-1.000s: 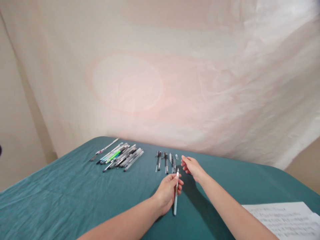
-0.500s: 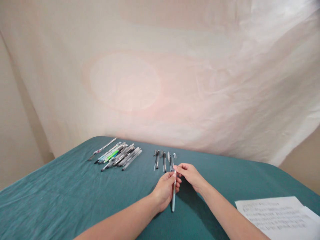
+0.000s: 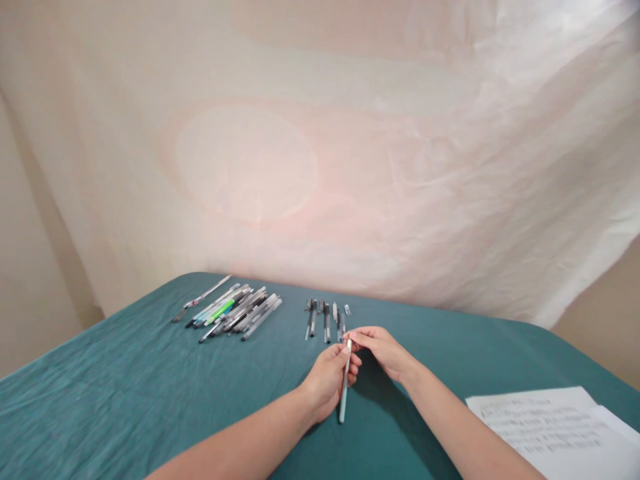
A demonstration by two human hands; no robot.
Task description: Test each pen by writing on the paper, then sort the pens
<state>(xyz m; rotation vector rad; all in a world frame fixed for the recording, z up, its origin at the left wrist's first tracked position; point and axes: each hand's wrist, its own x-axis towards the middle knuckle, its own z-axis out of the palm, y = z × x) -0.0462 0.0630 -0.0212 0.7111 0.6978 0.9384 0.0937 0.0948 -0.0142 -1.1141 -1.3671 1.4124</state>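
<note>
My left hand is closed round a pale pen, which points away from me over the teal cloth. My right hand pinches the far tip of that same pen, where its cap sits. Just beyond the hands lies a short row of dark pens and small caps. Further left, a larger pile of pens lies spread out, one of them bright green.
A table under a teal cloth fills the lower view. Printed white sheets of paper lie at the near right edge. A pale wrinkled cloth backdrop hangs behind the table.
My right hand has drawn back from the row of pens and closed on the tip of the pen in my left hand. The left hand has barely shifted.
</note>
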